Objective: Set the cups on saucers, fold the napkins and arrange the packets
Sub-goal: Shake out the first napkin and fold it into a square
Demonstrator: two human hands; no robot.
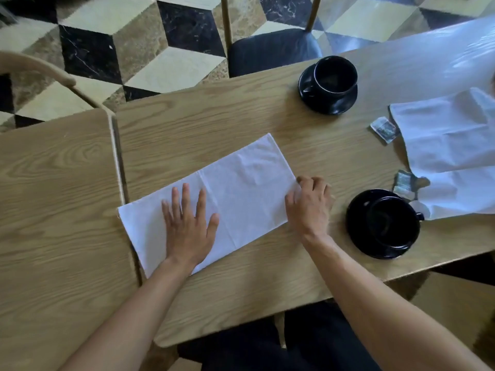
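A white napkin (241,183), folded into a long rectangle, lies across the middle of the wooden table (267,116). My left hand (188,226) presses flat on its near-left part, fingers spread. My right hand (310,204) pinches the napkin's right end with curled fingers. A black cup (334,74) stands on a black saucer (329,105) at the far side. A second black cup (391,223) sits on its saucer (359,231) to the right of my right hand. A second white napkin (450,148) lies unfolded at the right. Two small packets (385,129) (403,180) lie by its left edge.
A second wooden table (53,210) adjoins on the left with a narrow gap between them. A chair with a dark seat (273,52) stands at the far side, and a curved wooden chair back (40,68) shows at the far left. The floor is patterned tile.
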